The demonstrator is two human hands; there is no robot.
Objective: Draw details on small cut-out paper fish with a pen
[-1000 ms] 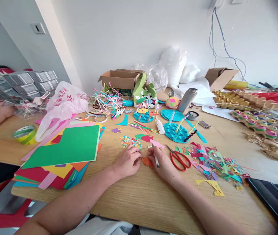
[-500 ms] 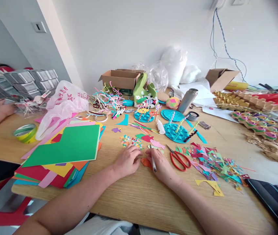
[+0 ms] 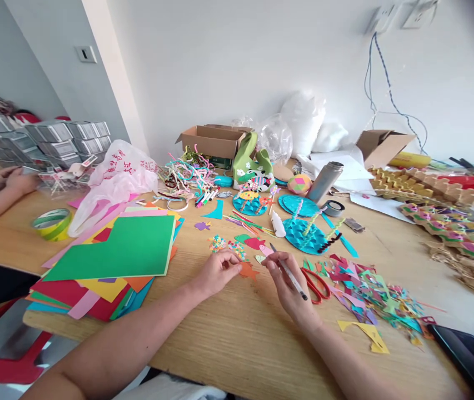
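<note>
A wooden surface (image 3: 220, 347) meets a white wall (image 3: 220, 66); paper (image 3: 140, 247) left, scraps (image 3: 372, 286) right. Left hand (image 3: 220, 272) pinches an orange fish (image 3: 248, 270); right hand (image 3: 290, 291) grips a pen (image 3: 295, 281), partly hiding scissors (image 3: 320, 278).

From the wearer's head, one camera faces forward and down across a table (image 3: 220, 339) to the wall (image 3: 220, 66). Left hand (image 3: 216, 275) and right hand (image 3: 289, 291) appear near, mid-view.
</note>
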